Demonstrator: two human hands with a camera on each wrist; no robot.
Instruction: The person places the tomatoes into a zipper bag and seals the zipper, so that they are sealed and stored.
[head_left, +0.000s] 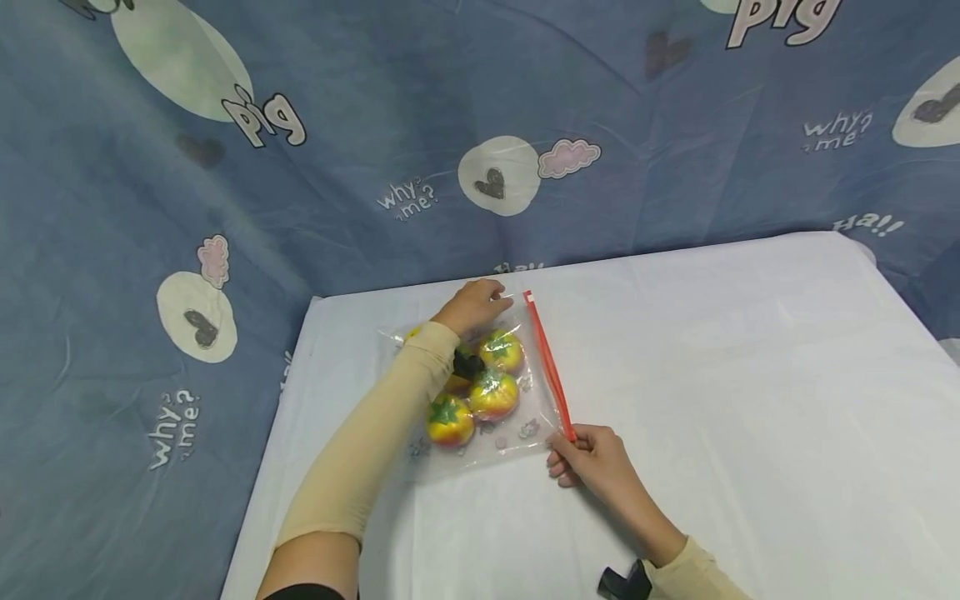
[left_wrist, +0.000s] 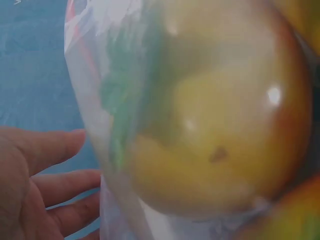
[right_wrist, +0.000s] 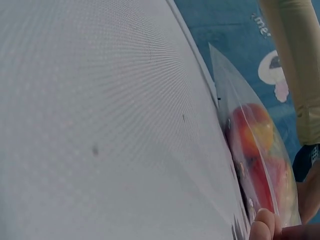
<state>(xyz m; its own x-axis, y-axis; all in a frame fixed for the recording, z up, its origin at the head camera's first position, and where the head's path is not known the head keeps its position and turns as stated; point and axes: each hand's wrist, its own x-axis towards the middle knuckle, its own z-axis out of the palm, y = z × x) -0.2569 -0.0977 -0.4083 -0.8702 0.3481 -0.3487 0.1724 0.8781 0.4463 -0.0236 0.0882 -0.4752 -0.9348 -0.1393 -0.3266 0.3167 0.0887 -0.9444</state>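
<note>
A clear zip bag with a red zip strip along its right side lies on the white table. Inside are several yellow-red tomatoes with green tops, seen close up as one big tomato in the left wrist view. My right hand pinches the near end of the strip between thumb and fingers. Reaching across the bag, my left hand is over its far edge near the strip's other end. In the left wrist view, the left fingers extend apart beside the plastic, gripping nothing.
A white cloth covers the table. Behind it and to the left hangs a blue printed curtain. Each wrist carries a small black camera, one by the right sleeve.
</note>
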